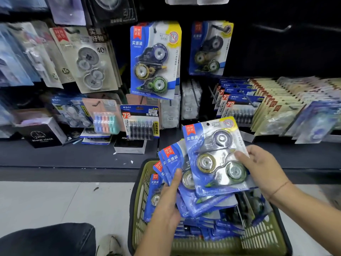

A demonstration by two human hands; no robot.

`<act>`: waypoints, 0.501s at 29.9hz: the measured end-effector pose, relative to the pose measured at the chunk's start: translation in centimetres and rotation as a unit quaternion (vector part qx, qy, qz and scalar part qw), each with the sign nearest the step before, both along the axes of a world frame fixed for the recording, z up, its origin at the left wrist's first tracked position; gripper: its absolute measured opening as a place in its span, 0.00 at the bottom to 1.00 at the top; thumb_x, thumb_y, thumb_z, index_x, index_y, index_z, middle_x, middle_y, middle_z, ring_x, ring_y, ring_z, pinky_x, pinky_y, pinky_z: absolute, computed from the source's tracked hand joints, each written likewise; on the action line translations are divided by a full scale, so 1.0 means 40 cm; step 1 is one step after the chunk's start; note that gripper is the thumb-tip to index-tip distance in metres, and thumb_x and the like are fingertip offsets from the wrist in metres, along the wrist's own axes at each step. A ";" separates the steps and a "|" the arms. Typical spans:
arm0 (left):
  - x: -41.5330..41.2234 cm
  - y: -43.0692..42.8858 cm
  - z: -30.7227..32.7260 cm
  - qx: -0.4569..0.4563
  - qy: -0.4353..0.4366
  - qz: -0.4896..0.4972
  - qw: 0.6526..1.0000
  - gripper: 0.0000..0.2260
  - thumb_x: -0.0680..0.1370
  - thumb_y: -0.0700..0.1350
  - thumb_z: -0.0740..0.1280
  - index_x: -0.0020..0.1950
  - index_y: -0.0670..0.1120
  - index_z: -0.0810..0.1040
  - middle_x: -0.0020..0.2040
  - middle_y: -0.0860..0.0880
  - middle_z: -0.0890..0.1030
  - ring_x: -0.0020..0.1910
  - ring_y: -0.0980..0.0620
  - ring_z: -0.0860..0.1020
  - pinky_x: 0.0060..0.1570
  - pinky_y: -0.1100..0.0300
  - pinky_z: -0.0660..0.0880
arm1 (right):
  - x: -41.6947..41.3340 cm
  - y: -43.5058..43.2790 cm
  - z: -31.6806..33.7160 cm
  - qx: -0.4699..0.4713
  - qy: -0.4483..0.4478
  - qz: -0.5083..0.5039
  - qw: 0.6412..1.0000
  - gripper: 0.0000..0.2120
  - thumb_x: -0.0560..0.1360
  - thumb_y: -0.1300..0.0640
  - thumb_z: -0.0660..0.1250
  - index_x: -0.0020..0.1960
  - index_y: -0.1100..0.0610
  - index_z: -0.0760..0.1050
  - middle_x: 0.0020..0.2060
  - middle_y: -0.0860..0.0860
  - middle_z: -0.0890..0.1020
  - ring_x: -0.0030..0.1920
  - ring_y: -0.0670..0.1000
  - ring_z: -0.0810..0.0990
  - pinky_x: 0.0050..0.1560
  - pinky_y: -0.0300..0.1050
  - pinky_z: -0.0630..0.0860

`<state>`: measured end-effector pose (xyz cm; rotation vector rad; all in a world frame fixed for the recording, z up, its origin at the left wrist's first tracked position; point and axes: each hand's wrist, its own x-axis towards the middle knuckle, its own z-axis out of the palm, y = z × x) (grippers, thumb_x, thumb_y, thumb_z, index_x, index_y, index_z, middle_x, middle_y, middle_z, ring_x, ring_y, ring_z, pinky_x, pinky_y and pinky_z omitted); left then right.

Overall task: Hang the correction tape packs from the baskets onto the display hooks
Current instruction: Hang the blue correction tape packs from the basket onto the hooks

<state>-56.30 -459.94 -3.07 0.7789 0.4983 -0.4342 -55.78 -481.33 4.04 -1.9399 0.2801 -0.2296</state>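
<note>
Holds fanned stack of packs in left hand, thumb pressed on the cards, above green basket; probably keeps spares gathered. Pinches top correction tape pack in right hand, fingers curled round its right edge, hang hole uppermost and uncovered, ready for threading. Bare display hook far right.

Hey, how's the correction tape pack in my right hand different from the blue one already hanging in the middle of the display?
The held pack lies tilted, gripped by the right hand above the basket; the hanging pack hangs on a display hook. The held pack's blister glares silvery; the hanging pack's dispensers show dark blue, gold and green. Both have a blue card, red badge and three dispensers.
</note>
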 end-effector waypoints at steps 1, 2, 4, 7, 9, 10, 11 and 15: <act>0.000 0.002 0.003 -0.006 0.000 -0.002 1.000 0.29 0.68 0.52 0.73 0.68 0.46 0.78 0.59 0.41 0.84 0.58 0.38 0.83 0.60 0.39 0.78 | 0.002 -0.002 -0.002 0.006 0.003 -0.008 1.000 0.05 0.78 0.56 0.67 0.44 0.57 0.76 0.37 0.54 0.85 0.40 0.57 0.82 0.46 0.57 0.77; 0.000 0.005 0.008 -0.013 -0.003 -0.004 1.000 0.28 0.68 0.52 0.73 0.67 0.45 0.79 0.59 0.41 0.85 0.57 0.39 0.84 0.56 0.40 0.80 | 0.005 -0.004 -0.003 0.017 0.008 -0.013 1.000 0.06 0.78 0.57 0.66 0.45 0.57 0.76 0.37 0.54 0.84 0.39 0.55 0.82 0.45 0.55 0.77; -0.001 0.011 0.021 -0.026 -0.011 -0.009 1.000 0.27 0.68 0.51 0.73 0.66 0.44 0.80 0.58 0.40 0.85 0.54 0.40 0.85 0.50 0.44 0.83 | 0.011 -0.010 -0.003 0.042 0.024 -0.019 0.999 0.06 0.79 0.58 0.65 0.45 0.59 0.76 0.40 0.56 0.84 0.38 0.53 0.80 0.43 0.53 0.76; 0.003 0.006 0.059 -0.031 -0.040 -0.030 0.998 0.30 0.66 0.49 0.75 0.67 0.44 0.78 0.59 0.41 0.84 0.54 0.41 0.85 0.46 0.46 0.83 | 0.022 -0.018 0.006 0.061 0.024 -0.038 0.997 0.06 0.79 0.58 0.65 0.45 0.60 0.77 0.42 0.58 0.83 0.40 0.55 0.79 0.44 0.53 0.75; 0.010 -0.007 0.096 -0.026 -0.070 -0.040 0.996 0.33 0.63 0.44 0.77 0.68 0.44 0.76 0.58 0.40 0.85 0.51 0.41 0.86 0.42 0.47 0.83 | 0.030 -0.025 0.020 0.060 0.014 -0.063 0.996 0.07 0.79 0.58 0.65 0.44 0.60 0.77 0.42 0.60 0.83 0.39 0.55 0.79 0.43 0.52 0.74; 0.013 -0.014 0.115 -0.017 -0.087 -0.043 0.995 0.34 0.62 0.42 0.77 0.68 0.44 0.76 0.57 0.40 0.85 0.50 0.41 0.86 0.40 0.48 0.83 | 0.034 -0.027 0.031 0.059 0.010 -0.075 0.995 0.08 0.79 0.58 0.65 0.43 0.60 0.77 0.41 0.60 0.83 0.39 0.55 0.78 0.43 0.52 0.73; 0.016 -0.020 0.133 -0.006 -0.105 -0.046 0.993 0.35 0.61 0.41 0.77 0.68 0.44 0.75 0.56 0.40 0.85 0.48 0.41 0.86 0.38 0.48 0.83 | 0.038 -0.029 0.042 0.067 0.004 -0.085 0.994 0.09 0.79 0.57 0.65 0.43 0.60 0.77 0.41 0.60 0.83 0.39 0.56 0.79 0.45 0.53 0.74; 0.030 -0.027 0.214 0.029 -0.163 -0.047 0.985 0.33 0.63 0.39 0.77 0.68 0.47 0.76 0.56 0.40 0.85 0.47 0.40 0.86 0.36 0.50 0.83 | 0.064 -0.046 0.111 0.108 -0.010 -0.078 0.991 0.08 0.80 0.56 0.65 0.44 0.58 0.78 0.42 0.59 0.84 0.42 0.59 0.81 0.50 0.60 0.77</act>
